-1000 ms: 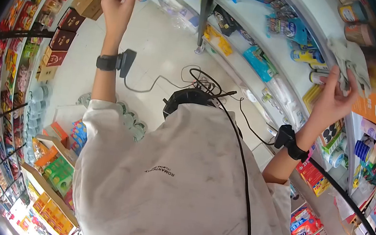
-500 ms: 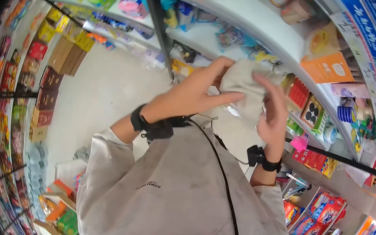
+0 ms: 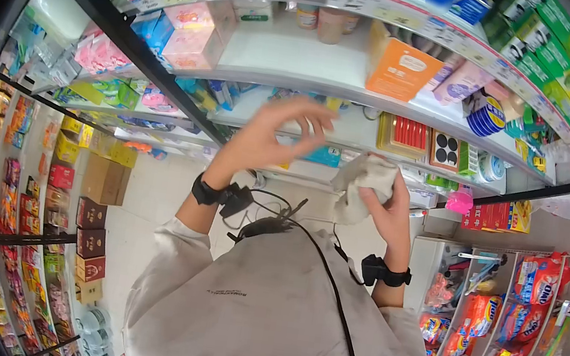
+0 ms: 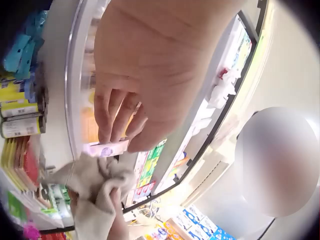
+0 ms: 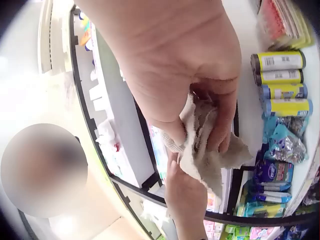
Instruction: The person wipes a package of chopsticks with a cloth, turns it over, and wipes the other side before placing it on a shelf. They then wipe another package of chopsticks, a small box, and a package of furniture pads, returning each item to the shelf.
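A crumpled grey-beige cloth [image 3: 364, 185] hangs in front of the lower shelf edge, gripped by my right hand [image 3: 393, 215] with the thumb laid over it. The right wrist view shows the cloth [image 5: 205, 150] bunched between the thumb and fingers, its loose edges sticking out. My left hand [image 3: 272, 136] is held up to the left of the cloth, fingers loosely bent around nothing. In the left wrist view, the left hand [image 4: 150, 75] hangs above the cloth [image 4: 95, 180], with a gap between them.
Ahead, a shelf [image 3: 265, 59] carries an orange box [image 3: 402, 69], pink boxes [image 3: 195, 38] and dark blue rolled items [image 3: 484, 117]. A black post [image 3: 149, 57] slants across the left side. Bags of detergent [image 3: 537, 279] fill racks at right; a cable [image 3: 337, 273] runs over the shirt.
The right hand has brought the cloth from the right-hand shelf to the front. The left hand came in from the far left, reached the cloth, then moved off it. My view has turned toward the shelf.
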Demonstrator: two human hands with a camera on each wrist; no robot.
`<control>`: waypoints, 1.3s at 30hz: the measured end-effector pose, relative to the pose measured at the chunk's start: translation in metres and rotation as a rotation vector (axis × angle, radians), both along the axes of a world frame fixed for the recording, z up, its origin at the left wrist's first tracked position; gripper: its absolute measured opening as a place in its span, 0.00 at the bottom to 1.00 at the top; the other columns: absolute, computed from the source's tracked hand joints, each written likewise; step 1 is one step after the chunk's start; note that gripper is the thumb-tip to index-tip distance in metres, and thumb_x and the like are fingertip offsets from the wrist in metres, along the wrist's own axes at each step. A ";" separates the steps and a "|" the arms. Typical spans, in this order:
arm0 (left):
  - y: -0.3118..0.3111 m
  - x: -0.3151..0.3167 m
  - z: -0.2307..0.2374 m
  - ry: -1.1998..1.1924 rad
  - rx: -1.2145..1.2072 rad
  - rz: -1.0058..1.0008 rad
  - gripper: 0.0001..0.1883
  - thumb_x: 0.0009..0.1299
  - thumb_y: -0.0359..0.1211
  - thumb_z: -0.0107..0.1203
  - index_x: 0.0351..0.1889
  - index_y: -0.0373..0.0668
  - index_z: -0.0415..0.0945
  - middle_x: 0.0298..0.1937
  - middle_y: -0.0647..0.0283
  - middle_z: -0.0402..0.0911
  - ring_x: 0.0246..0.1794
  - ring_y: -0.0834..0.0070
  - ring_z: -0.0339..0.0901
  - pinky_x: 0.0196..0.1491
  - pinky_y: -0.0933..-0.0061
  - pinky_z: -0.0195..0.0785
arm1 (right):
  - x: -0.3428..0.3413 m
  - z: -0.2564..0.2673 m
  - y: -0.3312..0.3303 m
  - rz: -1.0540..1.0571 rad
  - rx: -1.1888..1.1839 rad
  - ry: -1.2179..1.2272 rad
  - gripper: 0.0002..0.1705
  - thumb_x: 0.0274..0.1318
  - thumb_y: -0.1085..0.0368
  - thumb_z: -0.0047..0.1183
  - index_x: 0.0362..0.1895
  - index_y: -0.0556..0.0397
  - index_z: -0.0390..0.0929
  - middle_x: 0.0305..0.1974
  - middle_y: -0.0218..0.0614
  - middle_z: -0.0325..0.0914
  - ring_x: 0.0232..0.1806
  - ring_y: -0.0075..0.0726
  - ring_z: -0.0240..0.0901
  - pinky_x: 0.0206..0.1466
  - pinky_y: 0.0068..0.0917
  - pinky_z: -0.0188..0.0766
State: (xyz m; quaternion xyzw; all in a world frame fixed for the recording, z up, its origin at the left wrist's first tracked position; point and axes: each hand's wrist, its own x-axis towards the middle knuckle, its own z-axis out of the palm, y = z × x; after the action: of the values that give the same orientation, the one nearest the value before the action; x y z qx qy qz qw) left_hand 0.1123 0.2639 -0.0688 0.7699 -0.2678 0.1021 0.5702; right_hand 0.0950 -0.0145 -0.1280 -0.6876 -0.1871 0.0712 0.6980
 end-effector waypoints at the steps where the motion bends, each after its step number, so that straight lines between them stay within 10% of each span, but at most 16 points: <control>1: 0.001 0.013 -0.002 -0.036 -0.072 0.083 0.17 0.68 0.21 0.60 0.56 0.40 0.81 0.46 0.61 0.84 0.42 0.75 0.80 0.42 0.74 0.74 | -0.001 0.002 -0.009 -0.011 0.004 0.004 0.31 0.62 0.73 0.62 0.69 0.59 0.69 0.61 0.37 0.78 0.61 0.28 0.73 0.65 0.28 0.69; 8: -0.006 0.131 0.002 -0.533 0.258 0.791 0.15 0.68 0.27 0.61 0.53 0.37 0.81 0.48 0.50 0.84 0.44 0.57 0.80 0.43 0.64 0.75 | -0.016 -0.002 -0.065 -0.075 -0.005 -0.056 0.31 0.61 0.73 0.63 0.69 0.58 0.70 0.57 0.36 0.80 0.58 0.27 0.75 0.62 0.27 0.71; 21: -0.001 0.167 -0.002 -0.735 0.610 0.885 0.24 0.66 0.33 0.67 0.60 0.37 0.79 0.53 0.50 0.82 0.42 0.56 0.79 0.46 0.59 0.73 | -0.016 -0.015 -0.113 -0.217 0.055 0.025 0.31 0.61 0.71 0.63 0.68 0.58 0.70 0.54 0.36 0.81 0.53 0.25 0.76 0.55 0.26 0.75; 30: -0.003 0.161 0.004 -0.360 0.389 0.774 0.22 0.64 0.37 0.67 0.53 0.35 0.81 0.54 0.45 0.81 0.56 0.45 0.75 0.57 0.52 0.70 | -0.011 -0.023 -0.106 -0.206 0.080 0.055 0.31 0.62 0.71 0.63 0.68 0.58 0.70 0.52 0.35 0.81 0.51 0.23 0.76 0.54 0.24 0.75; 39: -0.012 0.156 0.008 -0.552 0.503 0.797 0.30 0.58 0.35 0.73 0.60 0.38 0.79 0.50 0.51 0.81 0.46 0.58 0.78 0.49 0.61 0.73 | -0.013 -0.023 -0.104 -0.246 0.018 0.049 0.30 0.62 0.70 0.64 0.68 0.60 0.70 0.52 0.35 0.81 0.51 0.24 0.77 0.54 0.24 0.75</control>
State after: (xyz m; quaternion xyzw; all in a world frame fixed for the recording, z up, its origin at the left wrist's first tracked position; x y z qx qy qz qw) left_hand 0.2680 0.2522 -0.0605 0.8690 -0.1112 0.4412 0.1944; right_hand 0.0819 -0.1182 -0.1505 -0.6972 -0.0848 0.0005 0.7118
